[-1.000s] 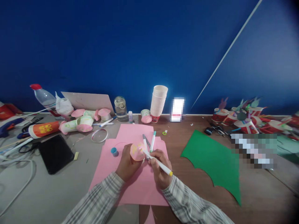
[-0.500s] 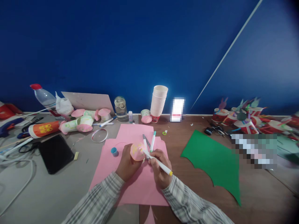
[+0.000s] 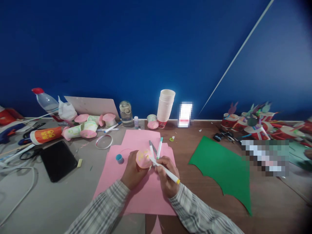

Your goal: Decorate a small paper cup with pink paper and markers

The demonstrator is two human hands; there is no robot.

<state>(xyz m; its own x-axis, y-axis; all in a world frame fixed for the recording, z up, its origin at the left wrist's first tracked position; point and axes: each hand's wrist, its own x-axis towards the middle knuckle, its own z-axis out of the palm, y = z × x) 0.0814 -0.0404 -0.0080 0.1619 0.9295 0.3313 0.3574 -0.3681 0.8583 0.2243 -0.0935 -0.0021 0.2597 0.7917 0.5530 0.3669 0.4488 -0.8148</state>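
My left hand (image 3: pixel 133 172) is closed around a paper cup with a round pink paper top (image 3: pixel 143 158) marked in yellow. Most of the cup's body is hidden by the fingers. Between the fingers of my right hand (image 3: pixel 168 177) is a white marker with a yellow end (image 3: pixel 172 174); its tip is at the pink top, near the middle. Beneath both hands lie pink paper sheets (image 3: pixel 110 188). A green-tipped marker (image 3: pixel 160 148) and a grey one (image 3: pixel 153 147) lie just beyond the cup. To its left is a small blue cap (image 3: pixel 119 158).
A cut green sheet (image 3: pixel 221 165) lies to the right. Behind are a tall stack of paper cups (image 3: pixel 166 105), a glass bottle (image 3: pixel 126 113) and several pink-trimmed cups (image 3: pixel 89 128). A black tablet-like slab (image 3: pixel 58 161) and a tape ring (image 3: pixel 104 141) are left; decorated red cups (image 3: pixel 258 131) stand far right.
Both hands, the cup and the marker stay almost exactly where they were. At the far right edge, a dark blurred shape has come into view.
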